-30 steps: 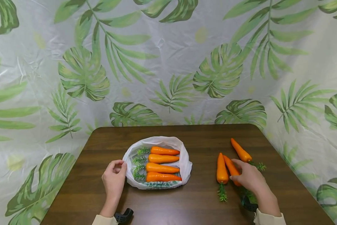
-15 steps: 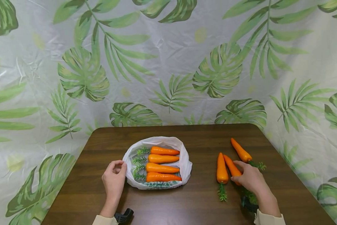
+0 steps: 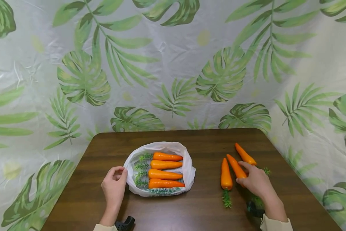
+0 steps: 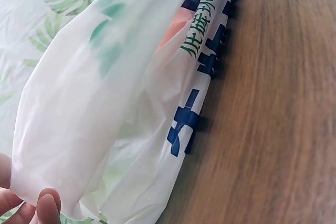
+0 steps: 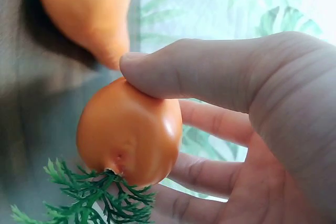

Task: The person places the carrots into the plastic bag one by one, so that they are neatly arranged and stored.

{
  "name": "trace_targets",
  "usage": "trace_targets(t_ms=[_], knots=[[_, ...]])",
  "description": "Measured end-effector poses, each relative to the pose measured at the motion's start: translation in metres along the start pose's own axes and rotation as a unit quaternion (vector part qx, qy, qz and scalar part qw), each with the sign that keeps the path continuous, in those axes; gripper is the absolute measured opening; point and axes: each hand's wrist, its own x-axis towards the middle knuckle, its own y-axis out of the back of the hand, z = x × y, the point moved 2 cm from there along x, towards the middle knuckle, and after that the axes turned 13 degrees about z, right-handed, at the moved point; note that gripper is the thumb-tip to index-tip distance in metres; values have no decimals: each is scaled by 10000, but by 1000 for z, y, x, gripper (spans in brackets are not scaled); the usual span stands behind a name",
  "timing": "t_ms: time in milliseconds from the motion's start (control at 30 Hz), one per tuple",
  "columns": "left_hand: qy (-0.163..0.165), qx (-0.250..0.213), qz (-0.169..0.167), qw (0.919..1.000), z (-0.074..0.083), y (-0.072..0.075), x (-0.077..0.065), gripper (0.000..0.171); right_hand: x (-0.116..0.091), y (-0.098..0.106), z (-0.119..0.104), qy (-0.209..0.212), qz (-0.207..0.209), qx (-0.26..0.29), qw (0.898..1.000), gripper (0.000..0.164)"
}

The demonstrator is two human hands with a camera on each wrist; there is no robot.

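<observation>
My left hand (image 3: 114,185) pinches the left rim of a white plastic bag (image 3: 191,175), which lies open on the table. In the left wrist view the thumb (image 4: 48,208) and fingertips hold the edge of the bag (image 4: 94,114), printed in green and dark blue. Several orange carrots (image 3: 165,175) lie side by side inside, leafy ends to the left. On the right, my right hand (image 3: 258,182) grips a carrot (image 3: 237,167) near its leafy end. Seen from the right wrist, the thumb (image 5: 173,69) presses the thick end of that carrot (image 5: 131,135), with green leaves below.
One loose carrot (image 3: 226,175) lies just left of the held one, tip pointing away. Another carrot (image 3: 245,155) lies behind the right hand. The brown wooden table (image 3: 167,215) ends at a leaf-patterned sheet (image 3: 173,64) at the back.
The carrot in my right hand has shifted slightly, its tip moving away and to the left. My left hand stays on the bag rim. The head view has shifted a little.
</observation>
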Motion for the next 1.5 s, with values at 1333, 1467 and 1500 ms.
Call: trace_targets(t_ms=[1333,1467,1500], knots=[[-25,-43,-82,10000,6,-2,-2,6,27,5,-93,588,569,699,9942,75],[-40,-67,-91,9999,7,-1,-2,6,30,3,-101,633,567,806,9931,75],[-43,-67,-97,9999,7,-1,-2,6,32,2,-103,641,574,863,9925,75]])
